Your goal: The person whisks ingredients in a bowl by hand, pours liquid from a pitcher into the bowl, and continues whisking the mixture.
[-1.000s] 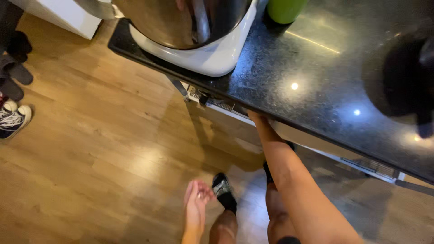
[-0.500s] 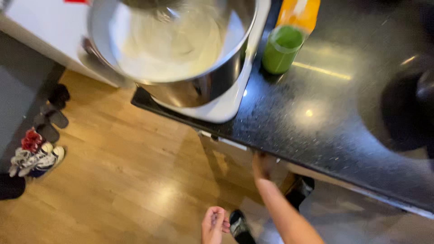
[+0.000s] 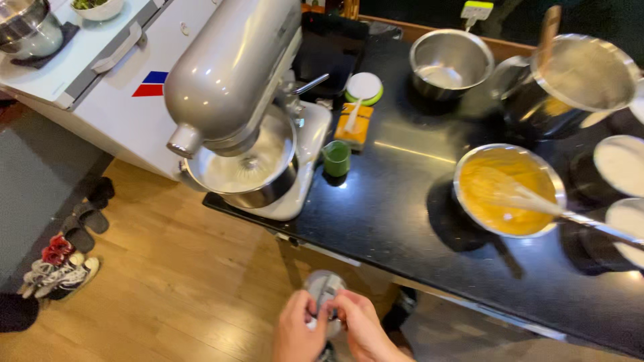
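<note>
A small round metal piece (image 3: 324,289) sits low in the view, below the bench (image 3: 416,221) edge and over the wood floor (image 3: 168,295), held between both hands. The left hand (image 3: 297,330) and right hand (image 3: 362,325) each have their fingers closed on its lower rim. Above on the bench stand a grey mixer (image 3: 235,80) with its bowl (image 3: 245,177), a green cup (image 3: 336,158) just beside it, and a bowl of yellow batter (image 3: 508,191) with a whisk (image 3: 537,201) in it.
</note>
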